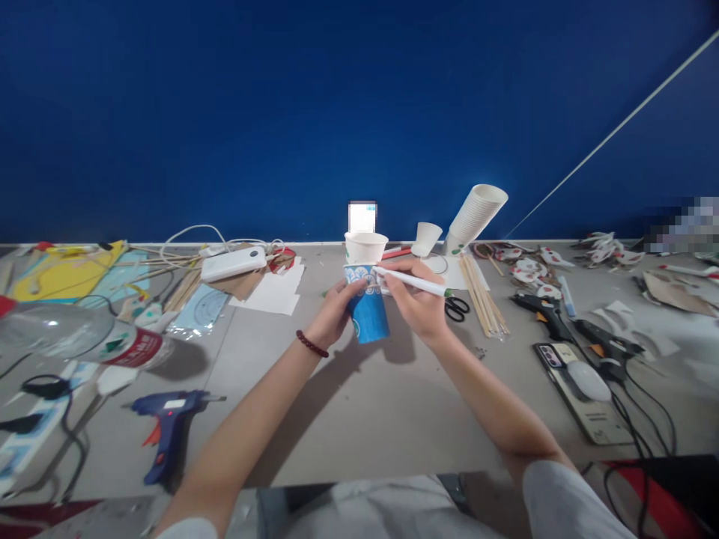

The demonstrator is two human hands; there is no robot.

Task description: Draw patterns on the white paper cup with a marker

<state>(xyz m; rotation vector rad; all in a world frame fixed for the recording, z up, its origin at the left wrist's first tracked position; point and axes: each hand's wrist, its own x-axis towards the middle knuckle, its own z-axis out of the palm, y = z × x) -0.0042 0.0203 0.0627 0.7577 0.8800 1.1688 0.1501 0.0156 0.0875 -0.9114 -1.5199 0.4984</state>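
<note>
- Head view: blue wall fills the upper half, thin pale line running diagonally across its right side.
- Grey table below it, clutter down both sides and along the wall.
- Bottle lying on the left, clear, red cap and red label, cap end toward the left edge.
- Power strip at the near left corner, black plugs in it.
- Cup stack leaning right near the wall, white, nested; one small cup tilted just left of it.
- Glue guns: blue one on its side, left of the left forearm; two black ones over on the right.
- Phone flat on the right, back up, white rounded object on it.
- Sticks in a pale bundle, right of the right hand.
- Left hand wrapped round the blue cup, thumb on its front.
- Right hand gripping the pen like a writer.
- Blue cup held above the table, centre, between the hands; white scalloped pattern round its top.
- White cup directly above its rim; nested or just behind, can't tell from here.
- Pen white, green at the far end, tip at the patterned band.
- Scissors black-handled, just right of the right hand.
- Bracelet of dark red beads, left wrist.
</note>
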